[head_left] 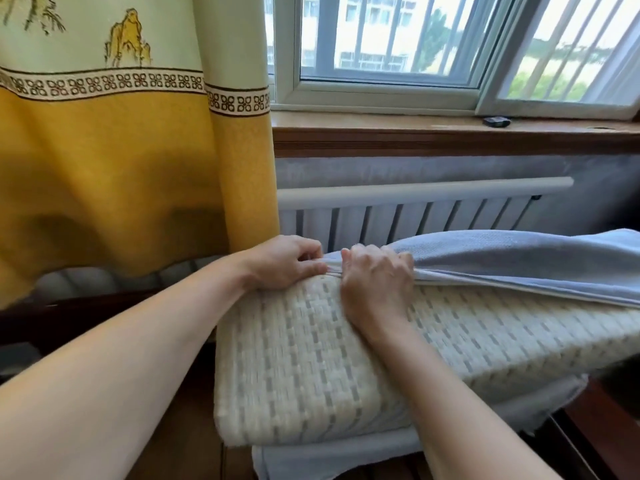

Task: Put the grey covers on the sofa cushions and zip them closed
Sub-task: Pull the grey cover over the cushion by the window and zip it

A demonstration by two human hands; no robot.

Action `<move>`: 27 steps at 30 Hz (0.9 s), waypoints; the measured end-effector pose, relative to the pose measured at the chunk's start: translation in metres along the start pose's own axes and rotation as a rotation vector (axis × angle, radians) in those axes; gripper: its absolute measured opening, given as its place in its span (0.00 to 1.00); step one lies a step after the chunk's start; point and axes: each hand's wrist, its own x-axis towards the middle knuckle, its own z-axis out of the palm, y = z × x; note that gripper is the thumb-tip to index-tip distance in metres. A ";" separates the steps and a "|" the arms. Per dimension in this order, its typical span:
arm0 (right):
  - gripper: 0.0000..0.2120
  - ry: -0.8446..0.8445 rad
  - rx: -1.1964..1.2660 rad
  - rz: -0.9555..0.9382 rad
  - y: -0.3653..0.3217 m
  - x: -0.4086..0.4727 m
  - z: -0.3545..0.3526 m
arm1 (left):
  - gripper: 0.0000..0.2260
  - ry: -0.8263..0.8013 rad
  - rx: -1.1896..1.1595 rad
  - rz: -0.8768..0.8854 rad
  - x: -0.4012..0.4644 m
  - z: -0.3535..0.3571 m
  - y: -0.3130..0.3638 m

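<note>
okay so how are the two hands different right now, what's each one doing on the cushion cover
The left hand sits at the cushion's corner, fingers curled, pinching the edge of the grey cover. The right hand lies just beside it, further along the edge, knuckles up, gripping a bunch of the cover with its heel on the woven cushion. Both hold the same cover edge, almost touching.

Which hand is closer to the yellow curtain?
The left hand. It pinches the grey cover's edge at the cushion's corner, right beside the yellow curtain. The right hand grips the same edge on the far side of the left hand, away from the curtain.
</note>
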 end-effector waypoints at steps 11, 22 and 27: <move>0.22 0.178 0.052 0.073 -0.021 0.000 0.003 | 0.17 0.086 -0.160 0.148 -0.033 -0.002 -0.040; 0.12 0.039 0.088 -0.019 -0.073 -0.011 0.008 | 0.26 0.729 -0.257 0.199 -0.036 0.028 -0.041; 0.18 0.123 0.198 0.010 -0.070 0.004 0.015 | 0.22 0.910 0.088 0.149 -0.040 0.026 -0.035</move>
